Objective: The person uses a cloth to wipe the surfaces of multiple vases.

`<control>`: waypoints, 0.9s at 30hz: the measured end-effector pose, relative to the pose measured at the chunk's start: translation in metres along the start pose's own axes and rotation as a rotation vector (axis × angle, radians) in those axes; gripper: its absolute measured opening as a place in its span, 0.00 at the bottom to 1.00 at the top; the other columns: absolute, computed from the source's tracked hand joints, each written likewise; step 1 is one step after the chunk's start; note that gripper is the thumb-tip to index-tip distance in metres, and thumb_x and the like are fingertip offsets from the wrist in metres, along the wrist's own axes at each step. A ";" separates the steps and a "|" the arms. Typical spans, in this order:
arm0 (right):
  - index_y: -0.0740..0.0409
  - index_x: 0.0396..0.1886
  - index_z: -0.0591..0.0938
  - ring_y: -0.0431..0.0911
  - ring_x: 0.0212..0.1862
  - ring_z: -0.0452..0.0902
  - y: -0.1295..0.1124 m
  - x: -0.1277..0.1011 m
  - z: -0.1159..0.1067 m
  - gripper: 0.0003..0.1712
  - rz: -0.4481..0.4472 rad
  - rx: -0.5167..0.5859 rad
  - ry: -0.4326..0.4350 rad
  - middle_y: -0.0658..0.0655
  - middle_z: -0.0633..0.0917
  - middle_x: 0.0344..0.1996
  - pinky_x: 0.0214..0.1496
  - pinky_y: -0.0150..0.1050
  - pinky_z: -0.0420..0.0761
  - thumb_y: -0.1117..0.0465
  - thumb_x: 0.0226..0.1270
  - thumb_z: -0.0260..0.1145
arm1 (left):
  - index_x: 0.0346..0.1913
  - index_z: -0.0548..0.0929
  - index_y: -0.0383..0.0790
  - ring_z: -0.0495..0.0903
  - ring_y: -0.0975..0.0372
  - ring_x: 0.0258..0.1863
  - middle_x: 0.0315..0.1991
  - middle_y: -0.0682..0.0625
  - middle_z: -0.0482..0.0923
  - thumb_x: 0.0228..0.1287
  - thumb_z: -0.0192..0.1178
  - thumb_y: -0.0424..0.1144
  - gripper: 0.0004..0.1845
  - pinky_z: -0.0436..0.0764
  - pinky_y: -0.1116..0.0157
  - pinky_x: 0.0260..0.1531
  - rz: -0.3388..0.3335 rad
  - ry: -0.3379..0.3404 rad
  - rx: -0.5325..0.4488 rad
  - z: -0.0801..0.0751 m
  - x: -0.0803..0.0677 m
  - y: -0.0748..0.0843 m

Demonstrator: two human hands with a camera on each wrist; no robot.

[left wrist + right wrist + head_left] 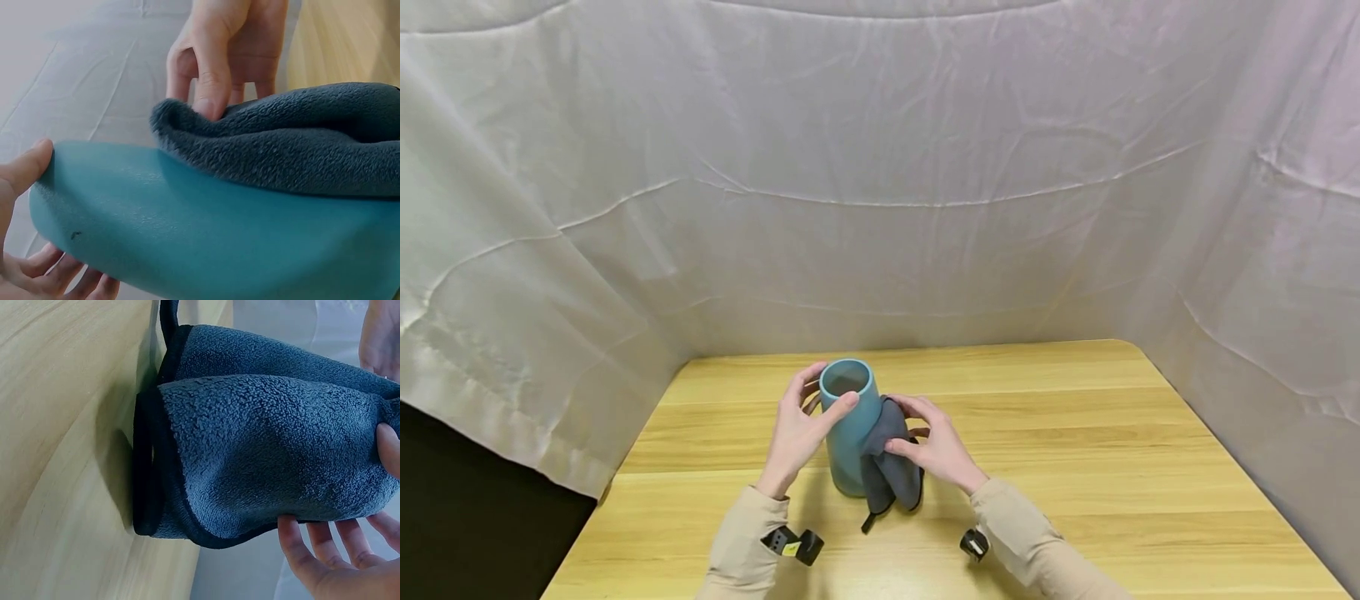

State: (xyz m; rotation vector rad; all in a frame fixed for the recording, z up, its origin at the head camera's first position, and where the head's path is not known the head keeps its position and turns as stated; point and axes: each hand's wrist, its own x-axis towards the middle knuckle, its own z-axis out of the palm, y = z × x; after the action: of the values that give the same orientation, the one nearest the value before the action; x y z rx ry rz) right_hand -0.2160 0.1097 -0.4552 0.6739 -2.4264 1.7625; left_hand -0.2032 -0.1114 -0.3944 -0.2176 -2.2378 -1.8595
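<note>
A tall blue vase [846,450] with a round open mouth stands on the wooden table, left of the table's middle. My left hand [797,429] grips it near the rim, thumb on the near side and fingers round the far side. Against the vase's right side my right hand [942,448] holds a dark grey cloth [895,468], bunched and hanging in folds. Fluffy pile and a dark bound edge show on the cloth [269,450] in the right wrist view. In the left wrist view a small dark mark [76,235] is on the vase's surface.
A loop strap [868,523] hangs from the cloth's lower end. The light wood table [1112,467] reaches out to both sides. Pale grey curtains [925,250] enclose the back and sides, with a dark area [475,508] at the lower left.
</note>
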 end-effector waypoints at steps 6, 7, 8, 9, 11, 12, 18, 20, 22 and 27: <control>0.56 0.69 0.75 0.56 0.59 0.78 0.001 0.001 -0.002 0.37 0.008 0.013 -0.006 0.62 0.80 0.58 0.53 0.37 0.84 0.63 0.60 0.76 | 0.69 0.72 0.41 0.72 0.48 0.70 0.67 0.43 0.74 0.62 0.70 0.36 0.32 0.66 0.48 0.76 0.018 -0.076 -0.023 -0.005 0.003 -0.001; 0.56 0.69 0.75 0.56 0.60 0.78 0.001 0.001 -0.002 0.37 0.012 0.015 -0.006 0.62 0.80 0.58 0.54 0.37 0.84 0.62 0.60 0.76 | 0.69 0.72 0.41 0.72 0.48 0.70 0.67 0.42 0.74 0.63 0.70 0.36 0.32 0.65 0.48 0.76 0.019 -0.086 -0.025 -0.006 0.003 -0.001; 0.56 0.69 0.75 0.56 0.60 0.77 0.001 0.001 -0.002 0.37 0.016 0.016 -0.007 0.62 0.80 0.59 0.54 0.38 0.83 0.62 0.60 0.76 | 0.69 0.72 0.41 0.72 0.48 0.71 0.67 0.42 0.74 0.63 0.70 0.36 0.32 0.65 0.48 0.76 0.021 -0.094 -0.025 -0.006 0.003 -0.001; 0.56 0.69 0.75 0.56 0.60 0.77 0.001 0.001 -0.002 0.37 0.019 0.018 -0.006 0.62 0.80 0.59 0.54 0.38 0.83 0.62 0.60 0.76 | 0.69 0.72 0.41 0.71 0.48 0.71 0.67 0.42 0.74 0.63 0.69 0.36 0.32 0.65 0.49 0.76 0.024 -0.101 -0.023 -0.007 0.003 -0.001; 0.56 0.70 0.75 0.56 0.60 0.77 0.002 0.002 -0.002 0.37 0.020 0.020 -0.006 0.62 0.80 0.59 0.54 0.37 0.83 0.63 0.60 0.76 | 0.70 0.72 0.40 0.71 0.47 0.71 0.68 0.42 0.73 0.64 0.69 0.35 0.32 0.65 0.49 0.76 0.031 -0.112 -0.020 -0.007 0.004 -0.001; 0.57 0.70 0.74 0.56 0.60 0.77 0.002 0.002 -0.002 0.37 0.015 0.017 -0.005 0.62 0.80 0.59 0.54 0.38 0.83 0.63 0.60 0.76 | 0.70 0.72 0.40 0.71 0.47 0.71 0.68 0.41 0.73 0.64 0.68 0.35 0.32 0.65 0.50 0.76 0.033 -0.116 -0.018 -0.008 0.004 -0.001; 0.60 0.70 0.74 0.55 0.59 0.78 0.002 0.004 -0.002 0.36 -0.032 0.023 0.002 0.64 0.80 0.59 0.54 0.39 0.84 0.64 0.61 0.75 | 0.71 0.71 0.38 0.70 0.46 0.72 0.68 0.40 0.73 0.65 0.67 0.34 0.32 0.65 0.49 0.76 0.036 -0.137 -0.026 -0.009 0.005 0.000; 0.59 0.70 0.74 0.55 0.59 0.77 0.000 0.005 -0.002 0.36 -0.043 0.029 0.003 0.64 0.80 0.59 0.55 0.40 0.84 0.64 0.61 0.75 | 0.71 0.70 0.38 0.70 0.46 0.72 0.68 0.39 0.73 0.65 0.67 0.34 0.32 0.66 0.50 0.76 0.031 -0.142 -0.032 -0.009 0.005 0.000; 0.59 0.70 0.74 0.55 0.60 0.77 -0.003 0.007 -0.003 0.36 -0.056 0.034 0.003 0.64 0.79 0.60 0.56 0.41 0.84 0.65 0.61 0.74 | 0.71 0.70 0.38 0.71 0.47 0.72 0.68 0.39 0.73 0.65 0.67 0.33 0.32 0.67 0.51 0.76 0.025 -0.150 -0.038 -0.010 0.006 0.000; 0.57 0.70 0.74 0.57 0.61 0.75 -0.013 0.013 -0.006 0.36 -0.084 0.049 0.011 0.63 0.79 0.59 0.57 0.45 0.82 0.66 0.61 0.74 | 0.71 0.69 0.36 0.71 0.47 0.71 0.68 0.38 0.72 0.65 0.66 0.31 0.32 0.68 0.51 0.74 0.031 -0.172 -0.047 -0.011 0.007 -0.001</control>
State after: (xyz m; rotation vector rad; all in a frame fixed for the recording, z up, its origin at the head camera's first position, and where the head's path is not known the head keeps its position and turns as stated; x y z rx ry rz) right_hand -0.2234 0.1078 -0.4373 0.7573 -2.3191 1.7936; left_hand -0.2090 -0.1224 -0.3915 -0.4338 -2.2867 -1.9463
